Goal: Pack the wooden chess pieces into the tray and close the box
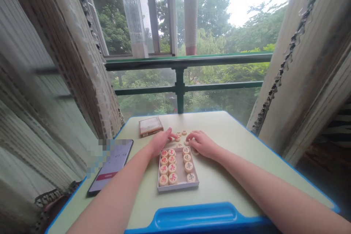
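A shallow open box of round wooden Chinese chess pieces lies on the table. Two columns of red-marked pieces fill its left side, and dark-marked pieces line its right side, with bare floor between. Beyond the box's far edge, my left hand has its thumb and fingers apart, fingertips beside a loose piece. On the other side, the bent fingers of my right hand are closed at a loose piece. Another piece is partly covered below this hand. More loose pieces lie between and beyond my hands.
A brown-edged box lid or case lies at the table's far left. A phone showing a timer rests near the left edge. The pale table has a blue rim and a moulded blue tray in front. Curtains and a railing surround it.
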A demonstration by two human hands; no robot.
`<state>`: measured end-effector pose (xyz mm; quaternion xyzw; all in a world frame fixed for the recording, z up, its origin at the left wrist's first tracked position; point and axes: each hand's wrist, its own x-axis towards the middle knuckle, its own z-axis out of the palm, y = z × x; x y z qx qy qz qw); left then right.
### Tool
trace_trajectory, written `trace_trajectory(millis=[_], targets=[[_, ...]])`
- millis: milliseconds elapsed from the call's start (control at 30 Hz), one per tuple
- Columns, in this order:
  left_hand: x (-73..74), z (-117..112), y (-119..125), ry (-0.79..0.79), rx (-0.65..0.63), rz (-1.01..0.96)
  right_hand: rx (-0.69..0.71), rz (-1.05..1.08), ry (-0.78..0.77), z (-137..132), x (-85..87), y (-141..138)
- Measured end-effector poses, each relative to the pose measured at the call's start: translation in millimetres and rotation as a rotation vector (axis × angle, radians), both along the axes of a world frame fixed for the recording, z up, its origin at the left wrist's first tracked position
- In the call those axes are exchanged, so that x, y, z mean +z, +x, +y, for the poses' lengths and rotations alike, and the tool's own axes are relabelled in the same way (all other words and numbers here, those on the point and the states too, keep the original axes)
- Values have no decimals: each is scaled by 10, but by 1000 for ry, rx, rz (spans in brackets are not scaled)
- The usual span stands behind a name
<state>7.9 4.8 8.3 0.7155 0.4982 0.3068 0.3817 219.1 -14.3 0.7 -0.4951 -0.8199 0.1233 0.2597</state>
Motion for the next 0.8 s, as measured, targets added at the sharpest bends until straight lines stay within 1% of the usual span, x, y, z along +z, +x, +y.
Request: trace_trajectory(millis=[100, 200, 300, 400, 500, 667, 800], targets=[[-7, -1, 28, 10, 46, -2, -2, 49, -7, -10, 28, 52], [-7, -3, 27, -23, 87, -47, -112, 56, 29, -3, 61, 123], [-4, 2, 10, -75, 100, -81, -217, 50, 68, 45, 51, 186], [3, 5, 2, -108, 97, -87, -251, 63, 77, 111, -9, 199], [13, -7, 9, -112, 89, -102, -193, 42, 90, 154, -68, 182], [9, -16, 6, -110, 69, -164, -98, 5, 24, 154, -74, 180], [-12, 18, -23, -168, 58, -214, 47, -38, 15, 124, -58, 185]])
